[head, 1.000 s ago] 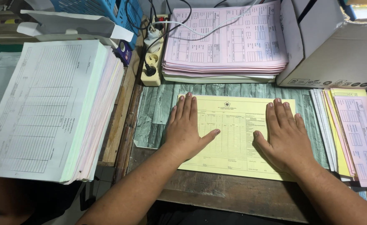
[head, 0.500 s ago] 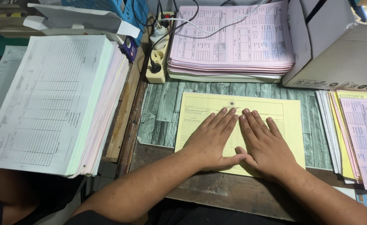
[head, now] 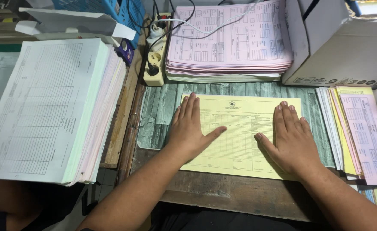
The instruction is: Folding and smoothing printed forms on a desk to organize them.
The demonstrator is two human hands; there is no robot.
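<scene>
The tall stack of white ruled forms (head: 43, 107) on the left runs off the frame's edge, and its lower sheets show only as pink and white edges. The white carton (head: 342, 47) at top right is cropped too, and the fanned pink and yellow papers (head: 359, 132) beneath it slip out of view on the right. On the bench (head: 240, 196), both arms reach forward from below. The left hand (head: 190, 128) lies flat, fingers together, thumb spread inward; the right hand (head: 291, 137) mirrors it, palm down and open. Both press on the yellow form (head: 240, 128), well apart, one at each side. The sheet lies flat at the bench's middle, printed with a fine table too small to read, just before the pink form pile (head: 229, 42).
</scene>
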